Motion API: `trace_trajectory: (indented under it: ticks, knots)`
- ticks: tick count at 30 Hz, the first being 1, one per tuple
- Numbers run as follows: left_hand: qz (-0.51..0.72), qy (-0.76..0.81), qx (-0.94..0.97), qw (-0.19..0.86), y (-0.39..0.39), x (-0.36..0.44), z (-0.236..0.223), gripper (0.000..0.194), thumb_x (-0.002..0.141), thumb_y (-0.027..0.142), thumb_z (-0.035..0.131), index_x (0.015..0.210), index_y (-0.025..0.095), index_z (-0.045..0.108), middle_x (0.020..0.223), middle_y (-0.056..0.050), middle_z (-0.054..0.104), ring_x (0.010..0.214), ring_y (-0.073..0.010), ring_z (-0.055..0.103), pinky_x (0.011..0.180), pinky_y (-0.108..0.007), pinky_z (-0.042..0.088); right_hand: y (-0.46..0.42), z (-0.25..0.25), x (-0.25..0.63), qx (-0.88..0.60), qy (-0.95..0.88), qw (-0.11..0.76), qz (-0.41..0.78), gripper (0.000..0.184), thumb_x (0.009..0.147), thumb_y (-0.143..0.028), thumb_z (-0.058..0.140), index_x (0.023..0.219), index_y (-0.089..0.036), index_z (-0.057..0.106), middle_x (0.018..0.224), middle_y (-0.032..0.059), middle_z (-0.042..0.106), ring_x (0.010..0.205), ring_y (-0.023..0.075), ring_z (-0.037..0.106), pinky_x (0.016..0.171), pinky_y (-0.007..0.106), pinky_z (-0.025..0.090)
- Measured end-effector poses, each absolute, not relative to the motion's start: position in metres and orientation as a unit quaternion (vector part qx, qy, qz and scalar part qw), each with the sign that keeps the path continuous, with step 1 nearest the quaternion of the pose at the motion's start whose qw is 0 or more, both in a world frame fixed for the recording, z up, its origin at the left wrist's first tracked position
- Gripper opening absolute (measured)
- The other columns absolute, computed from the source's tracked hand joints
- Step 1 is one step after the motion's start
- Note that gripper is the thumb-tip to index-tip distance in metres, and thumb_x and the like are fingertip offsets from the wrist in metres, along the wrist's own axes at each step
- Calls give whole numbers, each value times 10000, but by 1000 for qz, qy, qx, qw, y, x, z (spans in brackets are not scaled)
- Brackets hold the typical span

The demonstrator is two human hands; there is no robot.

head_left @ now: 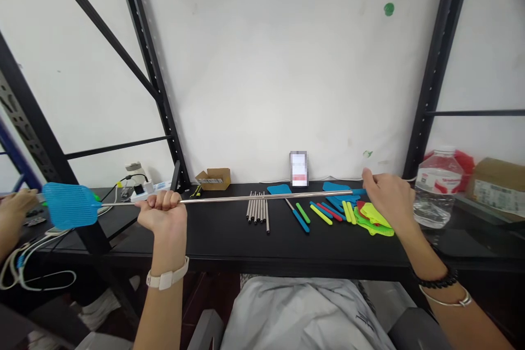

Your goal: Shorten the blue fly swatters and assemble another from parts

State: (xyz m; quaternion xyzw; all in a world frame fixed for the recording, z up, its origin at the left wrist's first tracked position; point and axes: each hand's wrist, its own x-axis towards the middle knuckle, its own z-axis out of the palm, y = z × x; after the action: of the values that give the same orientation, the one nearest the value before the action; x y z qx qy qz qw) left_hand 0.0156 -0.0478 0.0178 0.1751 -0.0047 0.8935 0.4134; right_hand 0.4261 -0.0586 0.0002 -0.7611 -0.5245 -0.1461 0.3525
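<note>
A black table (287, 251) runs across the head view, set against a white wall (266, 65) and framed by black metal shelving uprights (151, 65). Lying on it are a row of steel rods (257, 210), blue swatter heads (279, 189), blue, green, yellow and red plastic sticks (320, 213), and a heap of green, yellow and red swatter heads (371, 219). A phone (298, 168) stands upright against the wall, its screen blurred. Further back sit a small cardboard box (213, 179) and a white power strip (139, 192) with cables. To the right are a clear plastic water bottle (437, 188), a red plastic bag (463, 161) and a cardboard carton (498, 186).

The fly swatter (69, 205) is held level in the air above the table, its blue mesh head out to the left and its long steel handle (246, 198) running across the view. The left hand (162, 213) is closed around the handle near the head, with the fingers (162, 199) curled over it. The right hand (388, 197) is raised just beside the handle's far end, its fingers (369, 178) loosely open and holding nothing. A white watch (166, 279) circles the left wrist; a beaded bracelet (438, 281) and a silver bangle (445, 298) circle the right. At the far left, another person's hand (14, 210) is partly in view.
</note>
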Motion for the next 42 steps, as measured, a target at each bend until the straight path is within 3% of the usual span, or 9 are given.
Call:
trace_trajectory:
  ticks: [4,21,28,38,42]
  knots:
    - [886,5,217,410,-46,24,15,416,915,389,17,570,161,62,425,50,24,294,-69,96,320,-187,130,-60,-2,421,-749,-514,382,-173,517,860,-401,289,614,-150,668,535,105,519,514,192,451,519,287,210]
    - [865,-7,127,485,-24,46,2,413,908,434,62,580,183,79,475,67,-1,329,-63,59,316,-185,113,-76,-3,401,-704,-479,448,-271,502,854,-396,339,567,-127,653,452,67,452,435,123,336,495,269,148]
    - [871,-4,184,456,-20,37,-3,439,909,409,33,544,176,107,450,66,12,296,-65,76,313,-194,114,-75,-6,397,-704,-487,440,-271,505,858,-393,336,571,-124,653,449,67,448,419,116,322,491,266,145]
    - [878,-6,84,472,-27,43,6,377,913,394,123,602,189,67,467,74,-9,330,-60,29,302,-184,85,-78,-6,393,-718,-500,402,-270,530,862,-392,318,528,-128,631,452,73,455,429,128,357,494,261,151]
    - [877,-11,61,477,-28,43,7,369,912,373,144,600,189,74,464,74,2,331,-60,36,303,-180,87,-73,-11,391,-706,-484,428,-289,520,859,-374,325,521,-122,628,451,65,451,425,118,335,491,264,134]
